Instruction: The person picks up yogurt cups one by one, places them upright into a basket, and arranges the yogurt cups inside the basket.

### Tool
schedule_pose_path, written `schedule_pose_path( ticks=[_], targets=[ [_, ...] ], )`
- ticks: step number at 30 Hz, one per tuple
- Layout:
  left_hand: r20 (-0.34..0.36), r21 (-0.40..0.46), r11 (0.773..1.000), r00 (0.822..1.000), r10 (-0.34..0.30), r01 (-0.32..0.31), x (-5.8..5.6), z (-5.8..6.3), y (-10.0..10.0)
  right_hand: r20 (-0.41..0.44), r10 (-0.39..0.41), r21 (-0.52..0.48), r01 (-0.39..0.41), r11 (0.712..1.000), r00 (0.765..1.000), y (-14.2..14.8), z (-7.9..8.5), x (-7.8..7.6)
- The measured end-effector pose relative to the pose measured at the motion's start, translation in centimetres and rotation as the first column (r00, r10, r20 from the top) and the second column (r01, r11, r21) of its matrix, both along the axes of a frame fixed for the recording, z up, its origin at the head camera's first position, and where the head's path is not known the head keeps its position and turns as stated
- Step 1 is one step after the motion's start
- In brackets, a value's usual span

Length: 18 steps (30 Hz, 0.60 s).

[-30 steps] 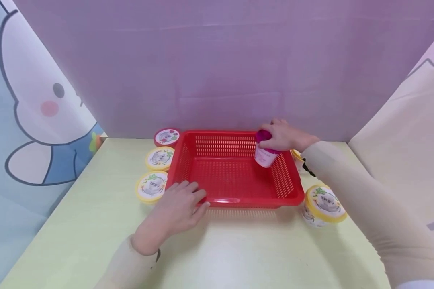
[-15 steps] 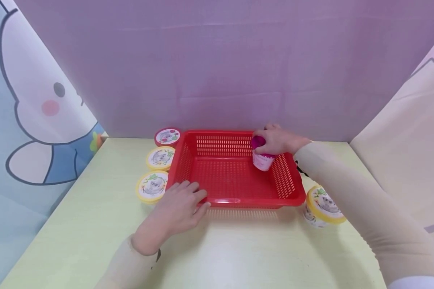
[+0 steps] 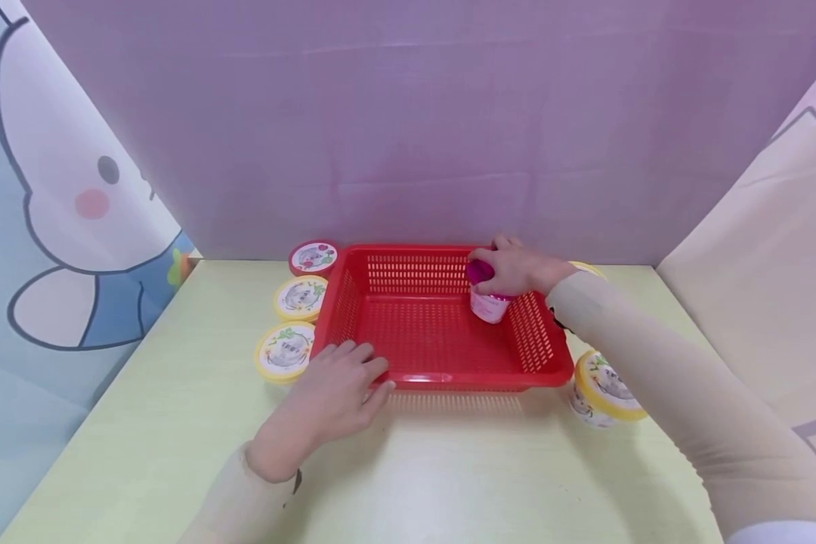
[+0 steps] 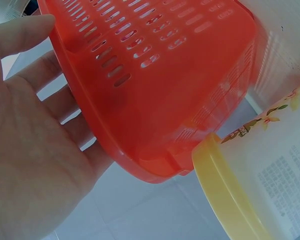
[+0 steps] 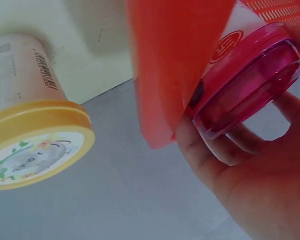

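Occupying the right end of the basket (image 3: 442,378), toward its far corner: one cup (image 3: 489,307), pale pink, lidded. Whether the base is set on the basket floor cannot be told. The lid (image 5: 250,82), glossy and magenta, is grasped from above by the right hand (image 3: 510,270), held between fingers and thumb.

Handling, as judged: cup light, thin-walled, stiff in form but likely to be dented if squeezed hard. Contents are not shown; weight is unverified. Lid surface is rated slick; its fit is not shown, and if the cup is borne by the lid alone, a popped lid could be suffered. A surer hold would be had around the wall just under the lid, where support is given by the overhang.

Basket: red, slotted, apparently plastic; rated light and fairly rigid, with some flex expected in the walls. It is gripped at the near left corner by the left hand (image 3: 333,393), fingers laid over the rim; the turned-out rim is rated the best holding place.

Also entered, on the desk (image 3: 177,408): three tubs (image 3: 285,351) in a row along the basket's left side, two lidded in yellow, one in red; at the right, one yellow-lidded tub (image 3: 605,387) near the basket, and a second tub (image 3: 588,267) largely hidden behind the sleeve (image 3: 653,370).
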State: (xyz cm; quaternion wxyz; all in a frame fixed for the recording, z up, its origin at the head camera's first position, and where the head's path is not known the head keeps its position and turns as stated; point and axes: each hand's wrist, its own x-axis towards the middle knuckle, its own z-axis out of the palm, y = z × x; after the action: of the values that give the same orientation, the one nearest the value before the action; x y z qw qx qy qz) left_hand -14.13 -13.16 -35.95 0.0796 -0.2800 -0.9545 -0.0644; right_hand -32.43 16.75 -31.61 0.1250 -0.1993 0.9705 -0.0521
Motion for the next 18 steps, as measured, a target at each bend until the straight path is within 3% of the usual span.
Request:
schedule_pose_path(
  ticks=[8, 18],
  targets=[
    [-0.015, 0.009, 1.000, 1.000, -0.003, 0.003, 0.1, 0.0, 0.0, 0.082, -0.034, 0.068, 0.029, 0.997, 0.996, -0.4, 0.5, 1.0],
    [-0.017, 0.014, 1.000, 1.000, -0.006, 0.007, 0.2, 0.1, 0.0, 0.064, -0.030, 0.018, 0.029, 0.999, 0.997, 0.5, 0.7, 1.3]
  ],
)
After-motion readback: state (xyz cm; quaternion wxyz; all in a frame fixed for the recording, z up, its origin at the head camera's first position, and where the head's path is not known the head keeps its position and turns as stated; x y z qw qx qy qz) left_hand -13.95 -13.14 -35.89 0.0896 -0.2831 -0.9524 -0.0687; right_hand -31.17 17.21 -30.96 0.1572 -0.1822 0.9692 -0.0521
